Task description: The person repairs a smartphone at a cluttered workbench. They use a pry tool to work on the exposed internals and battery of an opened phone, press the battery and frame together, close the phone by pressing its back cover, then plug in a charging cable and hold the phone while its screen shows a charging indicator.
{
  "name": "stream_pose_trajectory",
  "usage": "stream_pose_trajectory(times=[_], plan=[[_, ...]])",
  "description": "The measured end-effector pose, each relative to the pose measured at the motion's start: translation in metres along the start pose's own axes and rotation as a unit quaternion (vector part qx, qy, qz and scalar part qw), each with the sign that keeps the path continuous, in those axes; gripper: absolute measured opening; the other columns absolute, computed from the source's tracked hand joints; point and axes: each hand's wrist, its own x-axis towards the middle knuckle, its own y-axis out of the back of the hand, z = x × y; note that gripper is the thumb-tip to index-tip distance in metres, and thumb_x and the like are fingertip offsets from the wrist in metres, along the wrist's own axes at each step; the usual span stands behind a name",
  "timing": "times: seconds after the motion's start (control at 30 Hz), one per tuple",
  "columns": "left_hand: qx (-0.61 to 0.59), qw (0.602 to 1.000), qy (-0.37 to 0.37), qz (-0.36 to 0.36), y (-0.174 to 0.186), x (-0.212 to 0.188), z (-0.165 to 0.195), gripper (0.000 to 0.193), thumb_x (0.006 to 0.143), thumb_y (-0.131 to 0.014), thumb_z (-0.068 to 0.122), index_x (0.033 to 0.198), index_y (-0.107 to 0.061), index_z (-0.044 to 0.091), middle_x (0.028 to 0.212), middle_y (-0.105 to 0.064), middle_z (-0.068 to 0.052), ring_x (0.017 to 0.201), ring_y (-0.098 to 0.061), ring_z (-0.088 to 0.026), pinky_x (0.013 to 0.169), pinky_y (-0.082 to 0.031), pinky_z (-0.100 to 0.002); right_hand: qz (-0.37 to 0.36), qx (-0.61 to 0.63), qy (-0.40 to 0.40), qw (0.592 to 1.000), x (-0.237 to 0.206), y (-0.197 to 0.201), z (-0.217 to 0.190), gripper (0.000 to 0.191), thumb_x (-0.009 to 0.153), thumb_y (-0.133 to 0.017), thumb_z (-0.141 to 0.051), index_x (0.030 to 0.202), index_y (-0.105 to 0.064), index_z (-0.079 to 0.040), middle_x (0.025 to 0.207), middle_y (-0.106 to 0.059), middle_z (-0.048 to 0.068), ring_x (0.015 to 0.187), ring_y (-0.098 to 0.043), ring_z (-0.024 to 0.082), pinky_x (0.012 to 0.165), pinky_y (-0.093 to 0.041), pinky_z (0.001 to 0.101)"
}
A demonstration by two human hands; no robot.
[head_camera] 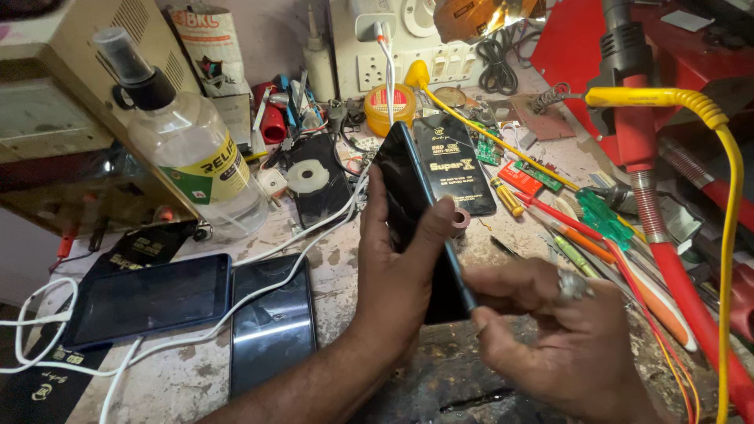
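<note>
My left hand (397, 271) grips a dark smartphone (410, 188), holding it tilted on its edge above the workbench, thumb across the screen side. Against the phone's lower edge my right hand (561, 330), a ring on one finger, is pinched with its fingertips together; whether a small tool is between them I cannot tell. Two more phones lie flat on the bench at the left: a blue-framed one (149, 298) and a black one (273, 323), with a white cable (236, 310) running over them.
A clear spray bottle (188, 145) stands at the left. A black phone back cover (314, 184) and a black packet (455, 161) lie behind. Screwdrivers and tweezers (597, 228) crowd the right, beside a red hot-air gun (644, 141) and yellow hose (726, 235). A power strip (393, 39) is at the back.
</note>
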Motion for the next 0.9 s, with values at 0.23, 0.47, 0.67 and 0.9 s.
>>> stream_pose_trajectory(times=[0.23, 0.47, 0.67, 0.9], plan=[[0.206, 0.967, -0.132, 0.067, 0.014, 0.006, -0.023, 0.072, 0.110, -0.035, 0.049, 0.161, -0.029, -0.002, 0.156, -0.045, -0.019, 0.146, -0.044, -0.027, 0.117, -0.036, -0.035, -0.087, 0.050, -0.031, 0.994, 0.000, -0.010, 0.001, 0.071, 0.082, -0.075, 0.002, 0.148, -0.051, -0.002, 0.143, -0.065, 0.011, 0.100, -0.080, 0.014, 0.085, -0.065, 0.0278], [0.305, 0.935, -0.147, 0.104, 0.023, 0.009, -0.032, 0.072, 0.109, -0.035, 0.047, 0.160, -0.028, -0.003, 0.154, -0.043, -0.024, 0.144, -0.046, -0.035, 0.117, -0.036, -0.039, -0.092, 0.039, -0.024, 0.995, 0.010, -0.017, 0.004, 0.051, 0.084, -0.070, 0.004, 0.135, -0.060, 0.001, 0.150, -0.062, 0.008, 0.100, -0.079, 0.012, 0.085, -0.063, 0.0257], [0.321, 0.929, -0.148, 0.107, 0.025, 0.009, -0.034, 0.071, 0.109, -0.035, 0.046, 0.161, -0.026, -0.002, 0.155, -0.040, -0.027, 0.145, -0.043, -0.037, 0.119, -0.035, -0.041, -0.074, 0.059, -0.100, 0.990, 0.013, -0.017, 0.018, 0.077, 0.083, -0.073, 0.003, 0.155, -0.047, -0.006, 0.112, -0.080, 0.007, 0.082, -0.074, 0.007, 0.068, -0.061, 0.0221], [0.284, 0.948, -0.111, 0.087, 0.024, 0.010, -0.032, 0.075, 0.105, -0.043, 0.048, 0.162, -0.027, 0.000, 0.148, -0.046, -0.023, 0.137, -0.049, -0.032, 0.114, -0.040, -0.039, -0.080, 0.056, -0.091, 0.991, 0.056, -0.018, -0.007, 0.073, 0.087, -0.073, 0.004, 0.154, -0.048, -0.007, 0.083, -0.074, 0.010, 0.068, -0.067, 0.009, 0.059, -0.054, 0.0246]])
